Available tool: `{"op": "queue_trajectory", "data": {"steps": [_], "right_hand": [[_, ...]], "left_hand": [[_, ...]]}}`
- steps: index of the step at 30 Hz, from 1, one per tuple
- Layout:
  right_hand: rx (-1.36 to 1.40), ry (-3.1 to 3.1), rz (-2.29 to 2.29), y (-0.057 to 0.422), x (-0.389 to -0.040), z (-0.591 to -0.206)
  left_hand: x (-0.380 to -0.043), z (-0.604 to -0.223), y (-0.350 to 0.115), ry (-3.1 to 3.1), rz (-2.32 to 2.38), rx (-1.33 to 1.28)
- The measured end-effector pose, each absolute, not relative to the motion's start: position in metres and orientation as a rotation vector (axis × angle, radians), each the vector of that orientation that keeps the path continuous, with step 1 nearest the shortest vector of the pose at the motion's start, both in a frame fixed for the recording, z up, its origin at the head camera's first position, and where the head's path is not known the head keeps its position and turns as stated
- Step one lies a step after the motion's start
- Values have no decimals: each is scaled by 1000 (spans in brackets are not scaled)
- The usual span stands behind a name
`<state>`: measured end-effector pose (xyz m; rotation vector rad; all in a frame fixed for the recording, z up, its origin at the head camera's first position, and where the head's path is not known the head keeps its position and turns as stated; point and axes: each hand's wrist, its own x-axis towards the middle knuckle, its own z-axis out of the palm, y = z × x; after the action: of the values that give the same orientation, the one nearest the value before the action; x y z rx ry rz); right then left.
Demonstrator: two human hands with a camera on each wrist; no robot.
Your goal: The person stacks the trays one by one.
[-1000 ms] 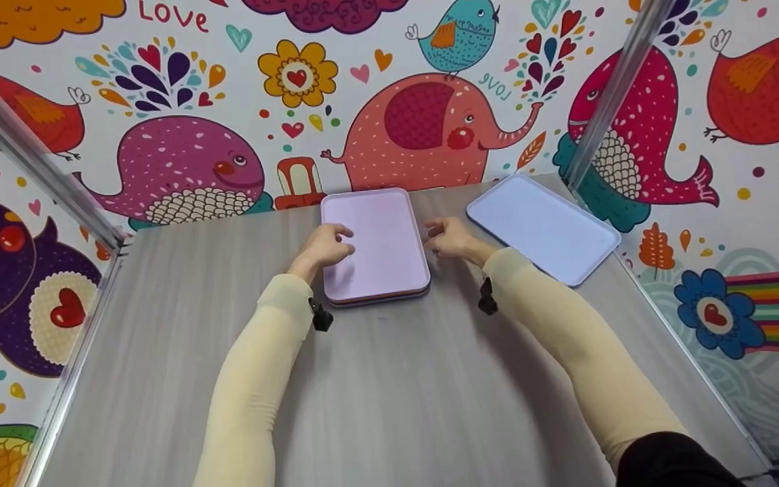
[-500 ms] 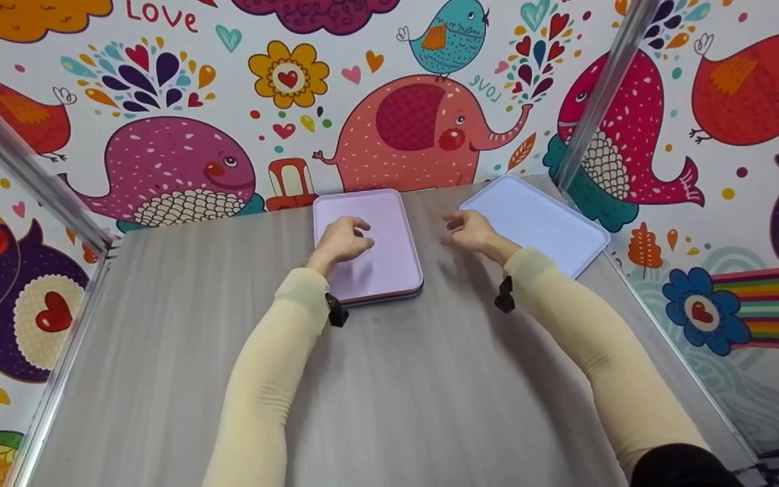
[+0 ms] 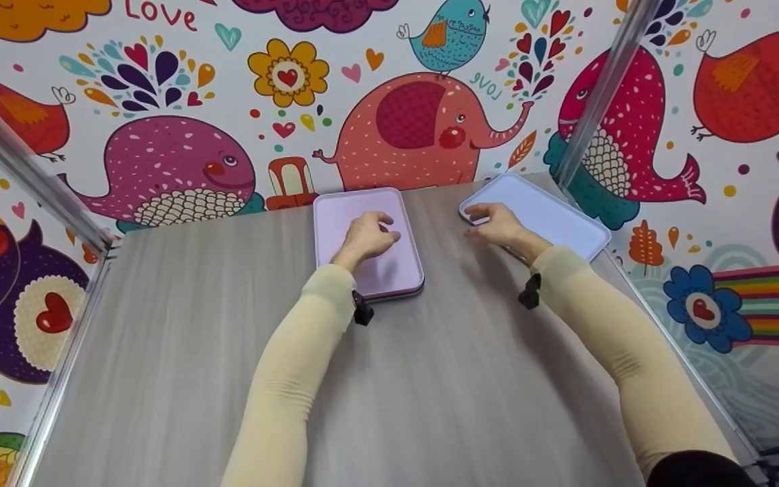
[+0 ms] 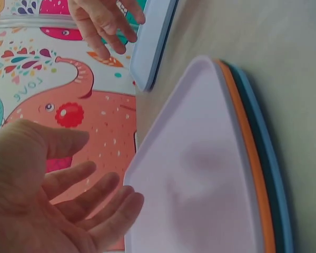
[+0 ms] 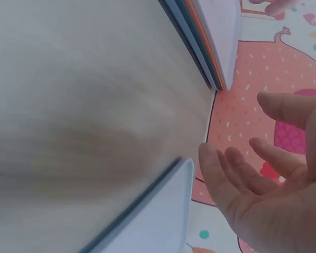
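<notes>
A lilac rectangular tray [image 3: 401, 265] tops a stack in the middle back of the table. In the left wrist view an orange tray [image 4: 254, 163], a dark teal tray [image 4: 267, 163] and a blue tray [image 4: 276, 163] show beneath it. My left hand [image 3: 369, 235] hovers above the lilac tray, fingers loosely bent and holding nothing. To the right lies a pale blue tray [image 3: 558, 216], set at an angle, with a darker edge under its rim. My right hand [image 3: 498, 223] is over that tray's left corner, fingers apart and nothing in them.
Wood-grain table [image 3: 180, 352] runs up to a printed cartoon wall [image 3: 403, 149] at the back. Metal frame rails [image 3: 68, 379] border the table's sides. A strip of table separates the stack from the pale blue tray.
Both hands have moved to the right: the left from the stack's left edge to above its middle, the right from beside the stack to the pale blue tray. The trays have stayed put.
</notes>
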<state>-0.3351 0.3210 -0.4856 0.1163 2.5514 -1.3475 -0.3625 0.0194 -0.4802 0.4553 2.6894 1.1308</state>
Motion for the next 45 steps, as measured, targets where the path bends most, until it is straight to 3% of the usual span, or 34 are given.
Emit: {"op": "queue_trajectory", "data": {"steps": [19, 38, 45], "right_hand": [[271, 2495, -1523, 417, -292, -456], [647, 2360, -1682, 475, -253, -481], [927, 2286, -1671, 492, -245, -502]], "left_hand": [[-360, -476, 74, 2748, 1125, 502], [-347, -495, 130, 2302, 1541, 172], [-343, -500, 137, 2208, 1615, 100]]}}
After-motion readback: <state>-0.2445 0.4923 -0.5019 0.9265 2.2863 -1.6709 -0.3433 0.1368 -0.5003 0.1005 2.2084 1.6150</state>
